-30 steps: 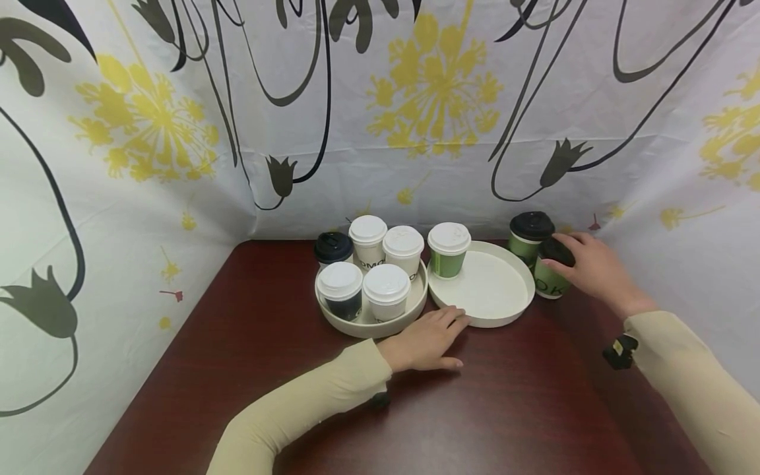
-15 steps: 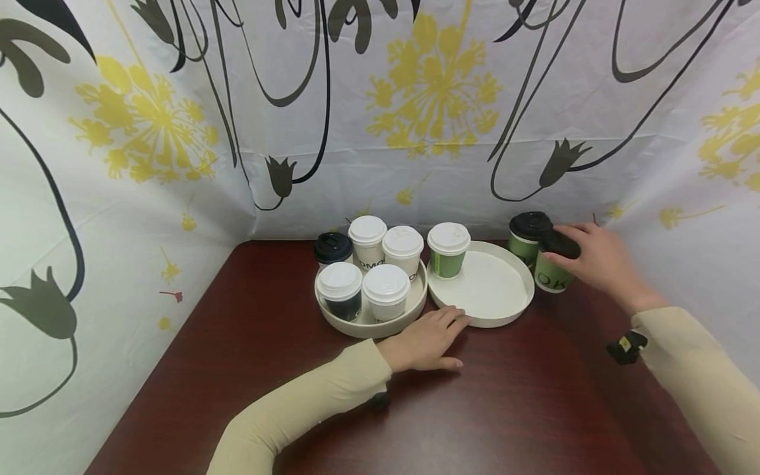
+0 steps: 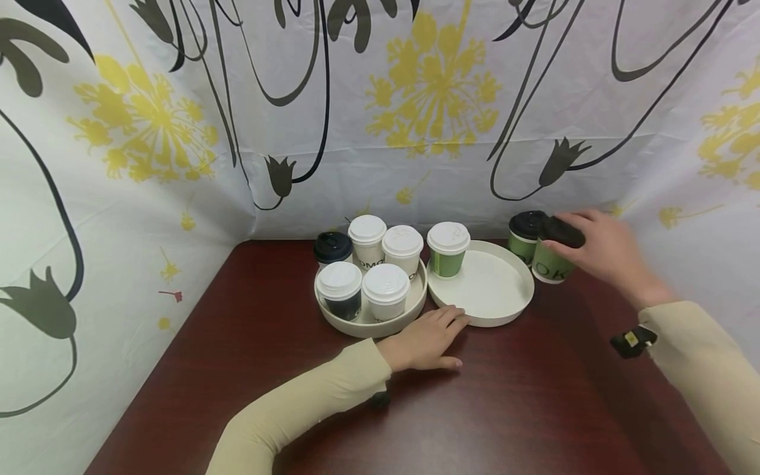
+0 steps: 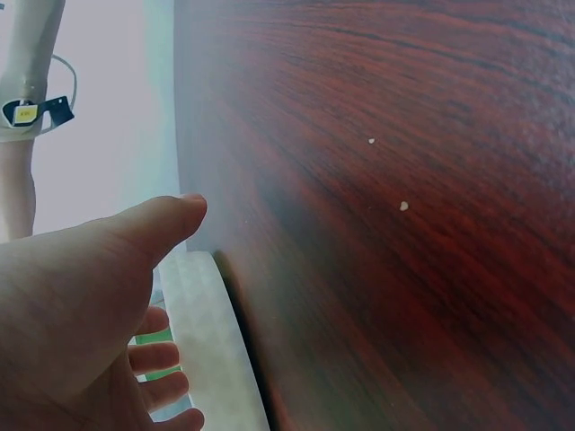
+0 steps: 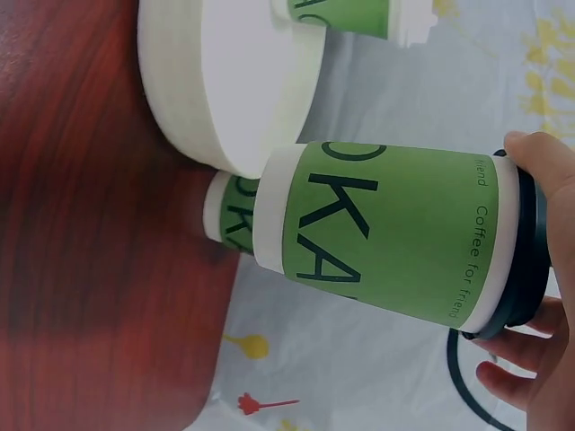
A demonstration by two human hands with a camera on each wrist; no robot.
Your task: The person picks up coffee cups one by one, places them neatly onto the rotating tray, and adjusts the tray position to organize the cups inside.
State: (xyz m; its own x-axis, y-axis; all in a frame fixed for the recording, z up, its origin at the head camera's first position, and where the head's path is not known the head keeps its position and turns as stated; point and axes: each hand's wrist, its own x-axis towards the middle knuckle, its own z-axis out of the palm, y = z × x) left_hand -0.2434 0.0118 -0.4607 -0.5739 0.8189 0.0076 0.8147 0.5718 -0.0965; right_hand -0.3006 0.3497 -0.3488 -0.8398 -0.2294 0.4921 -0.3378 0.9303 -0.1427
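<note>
My right hand [image 3: 614, 257] grips a green paper coffee cup [image 3: 549, 264] by its black lid. The right wrist view shows that cup [image 5: 391, 238] raised off the table, the thumb and fingers around the lid. Behind it stands another green cup [image 3: 521, 249] with a black lid, partly hidden. Left of them lies a round white tray [image 3: 495, 293] bearing one green cup [image 3: 447, 264] with a white lid. My left hand [image 3: 424, 340] is at this tray's front edge, fingers extended at the rim. In the left wrist view, the left hand [image 4: 81, 310] has its thumb apart.
A second round tray [image 3: 338, 325] adjoins on the left, crowded with several lidded cups, among them a dark cup [image 3: 343, 305] with a white lid and a cup with a black lid [image 3: 332, 247]. A patterned cloth [image 3: 380, 178] walls the dark red table [image 3: 499, 409].
My right hand has lifted the green cup from the table, with a slight tilt. The left hand and both trays have stayed in place.
</note>
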